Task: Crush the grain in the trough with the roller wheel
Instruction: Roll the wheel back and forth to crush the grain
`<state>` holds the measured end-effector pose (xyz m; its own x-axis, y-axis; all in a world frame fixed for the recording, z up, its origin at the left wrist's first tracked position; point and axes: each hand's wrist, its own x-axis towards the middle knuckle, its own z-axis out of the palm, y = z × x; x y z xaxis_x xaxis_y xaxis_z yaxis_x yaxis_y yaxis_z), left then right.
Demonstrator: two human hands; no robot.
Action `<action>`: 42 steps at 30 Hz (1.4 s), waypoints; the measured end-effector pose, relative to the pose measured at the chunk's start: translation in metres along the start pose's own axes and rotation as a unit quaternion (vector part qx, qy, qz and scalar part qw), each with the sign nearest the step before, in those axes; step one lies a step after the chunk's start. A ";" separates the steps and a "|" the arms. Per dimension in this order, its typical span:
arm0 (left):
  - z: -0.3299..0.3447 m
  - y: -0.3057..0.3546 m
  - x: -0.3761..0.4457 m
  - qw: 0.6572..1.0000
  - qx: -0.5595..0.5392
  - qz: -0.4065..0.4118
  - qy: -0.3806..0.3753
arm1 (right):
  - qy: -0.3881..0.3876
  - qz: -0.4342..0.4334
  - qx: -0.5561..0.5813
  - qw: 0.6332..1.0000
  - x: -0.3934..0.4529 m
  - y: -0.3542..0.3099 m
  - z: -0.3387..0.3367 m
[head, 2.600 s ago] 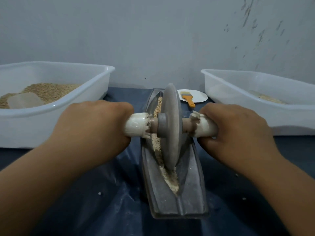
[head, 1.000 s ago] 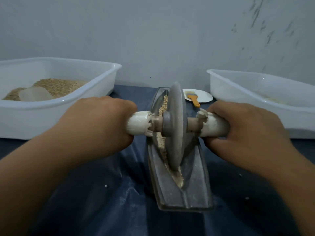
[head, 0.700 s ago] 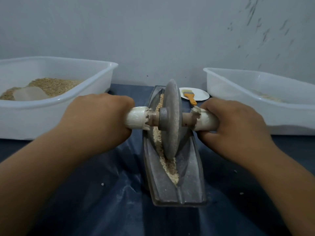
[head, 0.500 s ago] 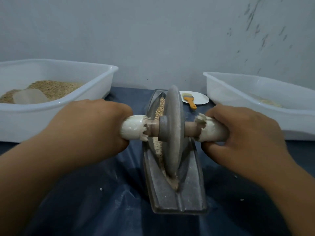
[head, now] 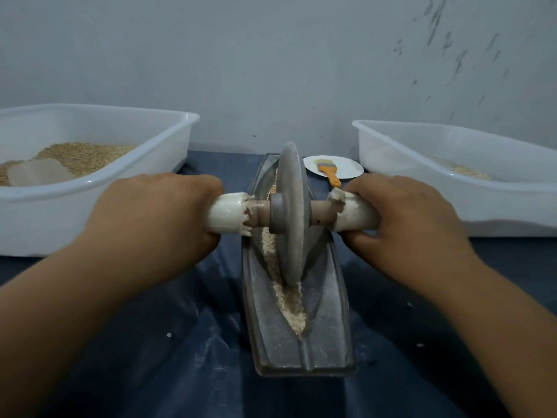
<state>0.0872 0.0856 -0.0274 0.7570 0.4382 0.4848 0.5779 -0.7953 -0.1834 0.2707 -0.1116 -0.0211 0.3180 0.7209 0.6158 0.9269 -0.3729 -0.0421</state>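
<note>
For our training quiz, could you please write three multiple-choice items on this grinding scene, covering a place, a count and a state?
1. Where does the orange-handled brush lie?
A. on the small white plate
B. in the trough
C. in the left tub

2. How many white plastic tubs are there?
A. one
B. two
C. three

3. How is the roller wheel held?
A. left hand only
B. untouched
C. both hands on its handles

Key: 1 A, the brush rests on the plate; 2 B, left tub and right tub; 3 C, left hand and right hand grip the handles.

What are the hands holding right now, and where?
The roller wheel, by its axle: left hand grips the left white handle, right hand the right one.
</note>
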 end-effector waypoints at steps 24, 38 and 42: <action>0.005 0.007 0.039 0.994 -0.090 -0.037 -0.046 | -0.179 0.066 -0.101 0.976 0.057 -0.006 0.006; 0.013 0.003 0.066 0.996 -0.054 -0.031 -0.058 | -0.224 0.094 -0.092 0.966 0.080 0.012 0.028; 0.014 0.001 0.072 0.993 -0.072 -0.041 -0.084 | -0.232 0.084 -0.090 0.965 0.090 0.016 0.029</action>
<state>0.1466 0.1217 -0.0045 0.7568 0.5577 0.3409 0.5988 -0.8006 -0.0198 0.3200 -0.0356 0.0113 0.5540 0.8101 0.1917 0.8185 -0.5721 0.0524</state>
